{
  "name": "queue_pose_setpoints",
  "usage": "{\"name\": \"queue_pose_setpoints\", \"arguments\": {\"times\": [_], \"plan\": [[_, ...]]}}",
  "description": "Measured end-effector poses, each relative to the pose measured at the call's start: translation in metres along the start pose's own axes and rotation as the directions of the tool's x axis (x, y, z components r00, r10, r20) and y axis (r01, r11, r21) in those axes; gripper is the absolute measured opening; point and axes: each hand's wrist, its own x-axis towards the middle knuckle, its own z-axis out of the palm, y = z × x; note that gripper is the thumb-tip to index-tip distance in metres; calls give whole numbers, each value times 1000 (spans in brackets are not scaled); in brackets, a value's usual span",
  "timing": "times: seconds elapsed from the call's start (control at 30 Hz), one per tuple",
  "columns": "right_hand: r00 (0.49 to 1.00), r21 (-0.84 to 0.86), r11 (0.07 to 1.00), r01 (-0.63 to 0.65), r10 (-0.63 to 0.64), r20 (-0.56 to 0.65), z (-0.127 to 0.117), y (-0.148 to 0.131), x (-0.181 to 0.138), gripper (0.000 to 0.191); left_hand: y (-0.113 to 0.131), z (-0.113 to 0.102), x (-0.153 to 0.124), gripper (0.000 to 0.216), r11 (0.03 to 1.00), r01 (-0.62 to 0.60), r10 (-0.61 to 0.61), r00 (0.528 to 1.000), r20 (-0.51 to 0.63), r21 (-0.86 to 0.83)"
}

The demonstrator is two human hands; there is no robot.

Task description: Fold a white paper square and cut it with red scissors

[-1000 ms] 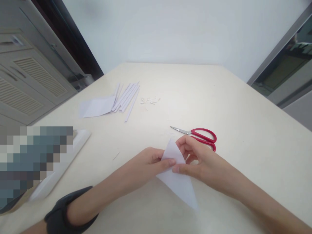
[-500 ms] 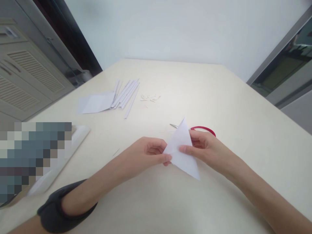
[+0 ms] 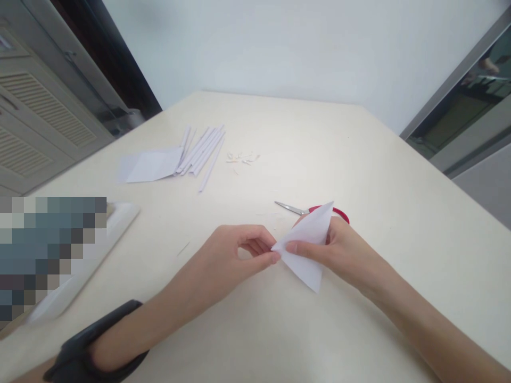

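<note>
A white folded paper triangle [image 3: 308, 249] is held just above the cream table [image 3: 399, 202], near its front middle. My left hand [image 3: 235, 255] pinches the triangle's left corner between thumb and forefinger. My right hand [image 3: 339, 250] grips the paper from the right, thumb on top and fingers behind it. Red-handled scissors [image 3: 307, 211] lie on the table right behind my right hand, partly hidden by the paper.
Several rolled white paper sticks [image 3: 202, 151] and a flat white sheet [image 3: 149, 166] lie at the back left. Small paper scraps [image 3: 241, 157] sit beside them. A white box-like object [image 3: 91, 255] lies at the left edge. A cabinet [image 3: 35, 117] stands beyond the table.
The paper triangle has been turned in both hands: its long point, first aimed toward me, swung up and then to the right. The scissors became more hidden behind it.
</note>
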Motion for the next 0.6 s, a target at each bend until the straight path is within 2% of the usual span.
{"name": "queue_pose_setpoints", "arguments": {"times": [0.17,0.6], "plan": [[1000,5,1000,13,-13,10,0,0,-1,8,-1,1,0,11,999,-42,43,999,-20,20],[1000,33,999,12,-12,20,0,-5,-5,13,0,2,-3,13,999,-20,24,997,-76,45]]}}
